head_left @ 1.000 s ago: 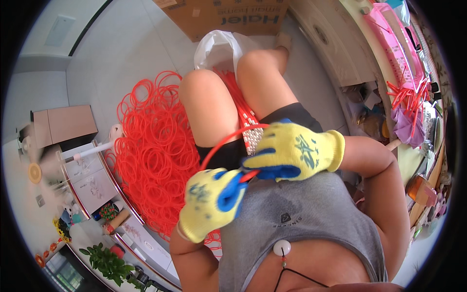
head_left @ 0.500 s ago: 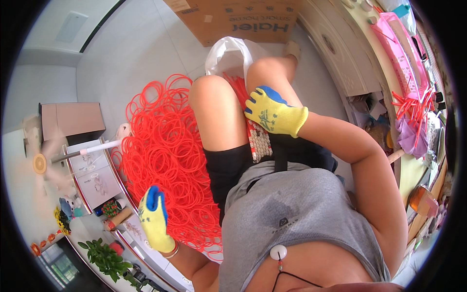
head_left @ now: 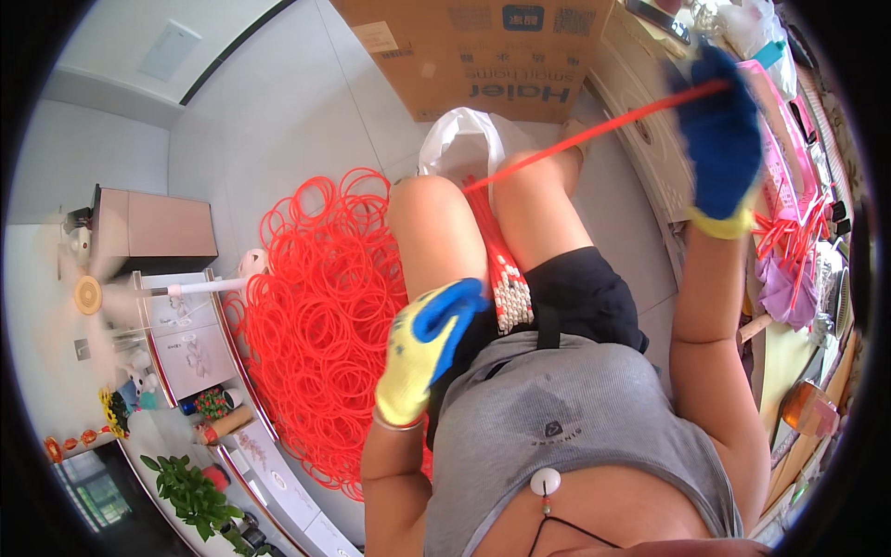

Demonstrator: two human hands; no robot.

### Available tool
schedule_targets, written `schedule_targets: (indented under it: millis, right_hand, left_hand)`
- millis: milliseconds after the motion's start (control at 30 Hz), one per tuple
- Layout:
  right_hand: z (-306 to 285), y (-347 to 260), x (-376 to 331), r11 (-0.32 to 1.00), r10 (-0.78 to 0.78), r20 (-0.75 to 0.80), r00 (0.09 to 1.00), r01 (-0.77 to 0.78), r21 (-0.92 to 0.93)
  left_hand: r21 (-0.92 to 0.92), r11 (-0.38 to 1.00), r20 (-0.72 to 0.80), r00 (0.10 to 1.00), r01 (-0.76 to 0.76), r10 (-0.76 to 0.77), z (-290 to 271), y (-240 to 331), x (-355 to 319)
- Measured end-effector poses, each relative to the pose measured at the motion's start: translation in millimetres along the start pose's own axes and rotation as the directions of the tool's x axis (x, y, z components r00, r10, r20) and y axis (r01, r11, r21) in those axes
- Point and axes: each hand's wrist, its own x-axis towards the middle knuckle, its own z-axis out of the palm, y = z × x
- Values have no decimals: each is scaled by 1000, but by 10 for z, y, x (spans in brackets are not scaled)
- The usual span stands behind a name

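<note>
1. On the floor to the person's left lies the big heap of orange-red loops, many thin rings tangled over one another and spreading from near the knees back toward the low white cabinet. Anything added there is best laid flat on top of the heap.

2. Between the bare knees stands a bundle of orange-red straps with white ends, upright and leaning slightly, its far end running into a white plastic bag in front of a brown cardboard box. The thighs seem to steady it, so keeping the knees close should stop the bundle tipping as one piece is drawn out.

3. Raised high at the right, the right hand, in a blue and yellow glove, is clenched round one end of a single orange-red strap. That strap runs taut and straight down to the bundle between the knees. Pulling along the line of the bundle, not across it, ought to free it without dragging its neighbours.

4. Low beside the left thigh, the left hand, gloved alike, rests with fingers curled downward; I cannot tell whether it holds anything. It sits close enough to press on the white ends if the bundle lifts.
</note>
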Motion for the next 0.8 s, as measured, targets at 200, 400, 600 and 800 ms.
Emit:
schedule_targets:
  millis: [200, 400, 600, 800]
  right_hand:
    - [-1226, -1592, -200, 764, 152, -329, 932, 101, 637]
    - [-1651, -1113, -905, 724, 218, -527, 822, 226, 652]
    - [-1665, -383, -1199, 694, 249, -491, 835, 200, 692]
    - [-1603, 120, -1252, 673, 324, -492, 808, 168, 721]
  left_hand:
    - [-713, 701, 160, 979, 25, 128, 491, -391, 512]
    - [-948, 319, 62, 989, 16, 137, 417, -654, 1028]
    - [-950, 272, -99, 972, -157, 215, 276, -638, 1085]
    - [-924, 216, -233, 912, -316, 338, 123, -435, 1059]
